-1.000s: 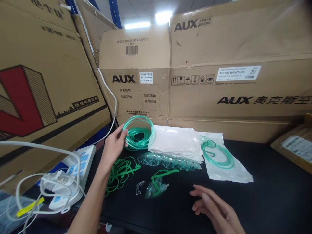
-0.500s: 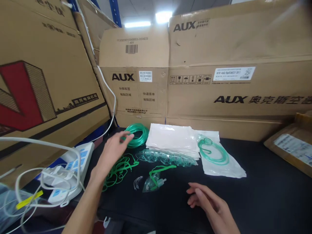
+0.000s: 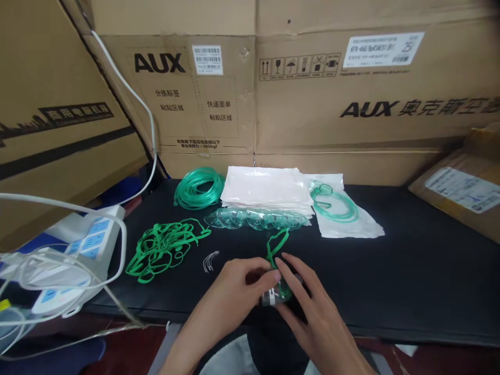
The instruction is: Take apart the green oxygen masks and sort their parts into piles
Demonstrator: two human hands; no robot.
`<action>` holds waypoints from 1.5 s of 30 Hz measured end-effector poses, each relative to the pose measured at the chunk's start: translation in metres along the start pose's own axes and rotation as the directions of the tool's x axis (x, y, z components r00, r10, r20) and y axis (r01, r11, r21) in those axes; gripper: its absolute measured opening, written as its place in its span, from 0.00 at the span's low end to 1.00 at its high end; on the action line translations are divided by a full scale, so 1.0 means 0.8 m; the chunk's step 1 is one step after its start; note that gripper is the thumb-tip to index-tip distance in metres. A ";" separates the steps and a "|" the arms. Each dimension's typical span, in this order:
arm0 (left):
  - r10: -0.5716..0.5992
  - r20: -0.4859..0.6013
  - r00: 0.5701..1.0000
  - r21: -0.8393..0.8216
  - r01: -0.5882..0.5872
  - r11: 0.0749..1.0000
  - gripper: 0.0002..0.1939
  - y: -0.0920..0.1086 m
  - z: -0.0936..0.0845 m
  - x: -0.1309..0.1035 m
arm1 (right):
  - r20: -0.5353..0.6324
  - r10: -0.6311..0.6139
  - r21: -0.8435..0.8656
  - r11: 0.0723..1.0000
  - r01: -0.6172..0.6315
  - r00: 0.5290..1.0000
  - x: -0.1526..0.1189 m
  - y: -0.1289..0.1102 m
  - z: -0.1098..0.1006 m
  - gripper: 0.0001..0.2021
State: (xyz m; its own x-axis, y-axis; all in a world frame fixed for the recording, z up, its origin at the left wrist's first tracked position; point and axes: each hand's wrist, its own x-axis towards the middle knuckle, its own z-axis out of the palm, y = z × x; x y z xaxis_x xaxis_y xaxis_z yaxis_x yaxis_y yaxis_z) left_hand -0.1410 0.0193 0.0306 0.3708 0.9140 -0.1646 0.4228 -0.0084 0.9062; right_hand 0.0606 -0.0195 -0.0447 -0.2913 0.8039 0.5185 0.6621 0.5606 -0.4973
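Observation:
Near the table's front edge, my left hand [image 3: 238, 286] and my right hand [image 3: 314, 302] are both closed on a clear oxygen mask [image 3: 269, 298], one from each side. My fingers cover much of it. A green elastic strap [image 3: 279, 242] on the mask sticks up and away behind my fingers. Left of my hands lie a few thin metal strips [image 3: 209, 262] and a tangled pile of green straps [image 3: 164, 246]. Farther back is a row of nested clear masks [image 3: 258, 219], in front of a stack of white pouches [image 3: 263, 186].
Green tubing [image 3: 188, 190] lies coiled at the back left. Another tubing coil [image 3: 340, 214] rests on a white pouch [image 3: 361, 230] at right. A power strip [image 3: 94, 240] with white cables stands left. Cardboard boxes [image 3: 297, 120] wall the back; a smaller box [image 3: 461, 177] sits right.
My left hand has left the tubing coil and come down to the right. My right hand has moved left, and both now hold the mask, which lay on the table. The view has tilted down.

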 end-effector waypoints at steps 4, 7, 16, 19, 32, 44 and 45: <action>0.112 -0.010 0.994 -0.060 -0.112 0.992 0.24 -0.009 0.016 0.010 | -0.022 0.166 0.268 0.951 -0.154 0.986 0.006 0.009 -0.010 0.29; 0.235 -0.024 0.972 -0.036 -0.236 0.971 0.18 -0.018 0.018 0.020 | 0.049 0.342 0.478 0.817 -0.322 0.939 0.025 0.013 -0.019 0.22; 0.434 -0.033 0.900 -0.090 -0.435 0.896 0.09 -0.035 0.035 0.036 | 0.214 0.454 0.645 0.600 -0.474 0.865 0.042 0.019 -0.026 0.18; 0.444 -0.005 0.896 -0.013 -0.444 0.896 0.09 -0.040 0.038 0.037 | 0.187 0.451 0.575 0.670 -0.470 0.873 0.035 0.021 -0.023 0.18; 0.423 0.040 0.905 0.200 -0.422 0.884 0.07 -0.044 0.036 0.031 | -0.091 0.415 0.385 0.853 -0.352 0.905 0.036 0.037 -0.034 0.11; 0.356 -0.111 0.928 0.180 -0.334 0.925 0.12 -0.046 0.037 0.036 | -0.208 0.706 0.408 0.692 -0.595 0.677 0.026 0.063 -0.060 0.18; 0.355 -0.142 0.924 0.181 -0.329 0.927 0.17 -0.045 0.037 0.036 | -0.211 0.642 0.331 0.757 -0.564 0.737 0.028 0.056 -0.057 0.16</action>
State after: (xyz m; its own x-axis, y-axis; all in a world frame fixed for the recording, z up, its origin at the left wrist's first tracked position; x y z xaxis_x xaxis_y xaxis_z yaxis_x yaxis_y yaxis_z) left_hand -0.1211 0.0339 -0.0186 0.3752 0.8991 0.2255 0.4199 -0.3817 0.8234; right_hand 0.1153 0.0145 -0.0241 0.3560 0.9106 0.2098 0.4367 0.0363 -0.8989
